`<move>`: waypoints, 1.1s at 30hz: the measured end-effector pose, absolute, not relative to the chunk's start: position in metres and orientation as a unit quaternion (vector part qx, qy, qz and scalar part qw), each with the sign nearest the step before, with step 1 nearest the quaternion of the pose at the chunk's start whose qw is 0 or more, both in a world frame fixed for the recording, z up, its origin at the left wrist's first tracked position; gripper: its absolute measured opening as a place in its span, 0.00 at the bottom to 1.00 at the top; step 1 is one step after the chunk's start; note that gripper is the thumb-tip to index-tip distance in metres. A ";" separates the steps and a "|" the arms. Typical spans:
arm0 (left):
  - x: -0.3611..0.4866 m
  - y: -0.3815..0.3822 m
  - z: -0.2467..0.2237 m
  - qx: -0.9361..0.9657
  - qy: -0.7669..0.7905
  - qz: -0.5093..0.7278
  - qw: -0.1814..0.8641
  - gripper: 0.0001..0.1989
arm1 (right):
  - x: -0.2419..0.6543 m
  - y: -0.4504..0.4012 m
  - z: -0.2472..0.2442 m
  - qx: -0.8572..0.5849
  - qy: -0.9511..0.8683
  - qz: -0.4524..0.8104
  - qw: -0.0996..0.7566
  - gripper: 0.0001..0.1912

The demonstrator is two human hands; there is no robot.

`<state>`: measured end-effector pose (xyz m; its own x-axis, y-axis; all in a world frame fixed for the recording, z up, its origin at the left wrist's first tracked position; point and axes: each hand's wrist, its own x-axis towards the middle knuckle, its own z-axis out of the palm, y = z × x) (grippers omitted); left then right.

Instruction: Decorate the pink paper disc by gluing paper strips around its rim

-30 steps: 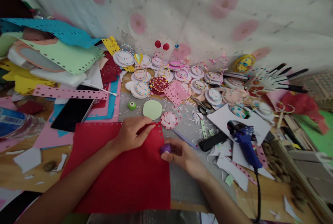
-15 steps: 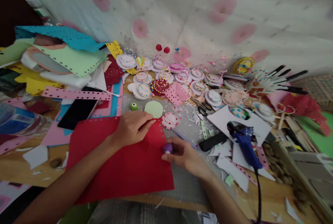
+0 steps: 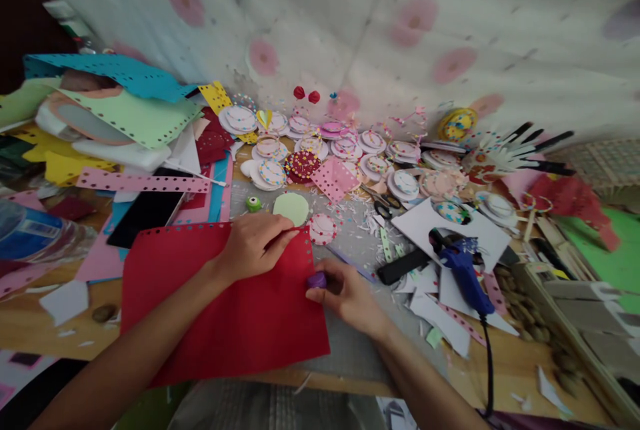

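Observation:
A large red sheet of paper point(image 3: 210, 310) lies in front of me, with rows of small punched holes along its top and upper right edges. My left hand point(image 3: 257, 243) rests over it, and its thumb and fingers pinch the sheet near the top right corner. In my right hand point(image 3: 347, 293) is a small purple craft punch point(image 3: 316, 281), set at the sheet's right edge below the punched holes. Just beyond the left fingertips lie a pale green paper disc point(image 3: 291, 207) and a pink disc with red dots point(image 3: 323, 229). A green craft punch point(image 3: 253, 204) sits beyond the sheet.
Several decorated paper hats point(image 3: 270, 173) crowd the back. On the right are a blue glue gun point(image 3: 467, 277), scissors point(image 3: 387, 205), white paper scraps point(image 3: 440, 317) and a box point(image 3: 565, 323). A phone point(image 3: 145, 220), water bottle point(image 3: 35, 230) and piled coloured paper point(image 3: 150, 113) fill the left.
The whole view has shifted slightly. Both hands keep their grips on the sheet and the purple punch, and the punch is still at the right edge.

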<state>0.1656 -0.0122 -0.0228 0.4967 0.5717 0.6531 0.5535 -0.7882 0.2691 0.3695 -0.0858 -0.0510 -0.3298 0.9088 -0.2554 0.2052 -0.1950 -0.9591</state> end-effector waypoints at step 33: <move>0.166 -0.006 0.005 0.859 0.328 0.390 -0.040 0.04 | 0.373 -0.089 -0.039 -0.507 -0.645 0.483 0.306 0.11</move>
